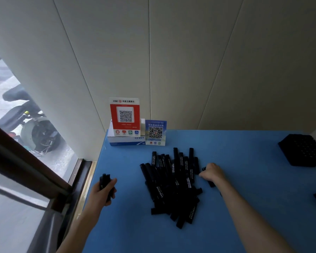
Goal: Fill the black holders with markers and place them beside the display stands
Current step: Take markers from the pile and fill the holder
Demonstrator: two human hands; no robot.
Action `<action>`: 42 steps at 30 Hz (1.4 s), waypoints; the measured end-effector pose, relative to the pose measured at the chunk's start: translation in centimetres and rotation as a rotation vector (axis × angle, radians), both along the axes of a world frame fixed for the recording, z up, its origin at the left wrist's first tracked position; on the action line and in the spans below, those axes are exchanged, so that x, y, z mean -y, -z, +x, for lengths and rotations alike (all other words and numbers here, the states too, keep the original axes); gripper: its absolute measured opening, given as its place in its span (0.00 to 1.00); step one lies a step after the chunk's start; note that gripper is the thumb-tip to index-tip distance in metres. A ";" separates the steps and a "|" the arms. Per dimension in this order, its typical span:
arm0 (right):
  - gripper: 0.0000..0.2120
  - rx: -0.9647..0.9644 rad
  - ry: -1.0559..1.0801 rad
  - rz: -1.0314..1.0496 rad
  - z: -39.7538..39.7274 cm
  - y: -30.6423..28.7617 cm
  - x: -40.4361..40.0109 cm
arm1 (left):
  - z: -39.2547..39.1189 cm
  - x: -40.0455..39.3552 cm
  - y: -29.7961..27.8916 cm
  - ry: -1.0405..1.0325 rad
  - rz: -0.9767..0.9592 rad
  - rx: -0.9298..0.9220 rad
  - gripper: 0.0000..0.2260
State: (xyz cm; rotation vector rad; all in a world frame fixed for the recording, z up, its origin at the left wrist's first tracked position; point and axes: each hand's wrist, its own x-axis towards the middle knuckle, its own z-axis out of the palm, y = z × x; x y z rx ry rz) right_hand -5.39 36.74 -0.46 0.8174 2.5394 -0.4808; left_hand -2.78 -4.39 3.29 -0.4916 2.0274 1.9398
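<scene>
Several markers (pixel 173 187) lie heaped mid-table; left hand (pixel 103 193) grips a small bundle, right hand (pixel 212 173) curls round one (gathering step). Next, I judge: carry them to the black holder (pixel 302 149), far right

One head-worn wide-angle view, looking forward and down across the blue surface (pixel 244 179), close in, toward the panelled wall (pixel 171 61).

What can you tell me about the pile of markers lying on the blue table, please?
The pile of markers is a loose heap of black capped pens with white print on their barrels, lying flat and crossed over one another mid-table, in front of the display stands. The right hand touches its right edge.
</scene>
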 end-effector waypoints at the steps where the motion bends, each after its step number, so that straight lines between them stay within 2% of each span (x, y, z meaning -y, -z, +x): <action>1: 0.13 -0.012 0.001 0.008 0.3 0.1 0.1 | 0.1 0.2 -0.1 -0.003 0.001 0.001 0.07; 5: 0.08 -0.098 0.067 -0.040 1.5 0.1 0.1 | 0.7 0.9 -0.3 -0.007 0.012 -0.006 0.08; 7: 0.15 -0.159 0.167 -0.137 2.2 0.3 -0.1 | 0.9 1.2 -0.4 0.005 0.013 -0.012 0.08; 11: 0.10 -0.369 0.457 -0.588 4.0 -1.7 1.8 | 1.3 1.0 -0.9 0.071 0.009 -0.011 0.08; 15: 0.04 -0.523 0.643 -0.924 6.5 -4.0 4.2 | 1.5 -0.2 -1.2 0.189 0.044 0.016 0.10; 21: 0.05 -0.699 0.844 -1.371 12.9 -5.9 5.6 | 2.3 -4.6 -1.9 0.403 0.108 0.001 0.11; 27: 0.09 -0.844 1.043 -1.443 19.8 -6.9 2.6 | 4.8 -10.3 -3.1 0.576 0.109 -0.044 0.13; 35: 0.06 -0.962 1.240 -1.418 31.5 -6.4 -5.1 | 11.7 -20.5 -4.3 0.693 0.091 -0.061 0.12; 37: 0.05 -1.014 1.271 -1.466 34.6 -6.0 -7.2 | 13.9 -23.3 -4.3 0.699 0.102 -0.053 0.11; 42: 0.17 -1.025 1.331 -1.482 41.5 -5.9 -12.9 | 20.3 -30.3 -4.0 0.694 0.097 -0.012 0.10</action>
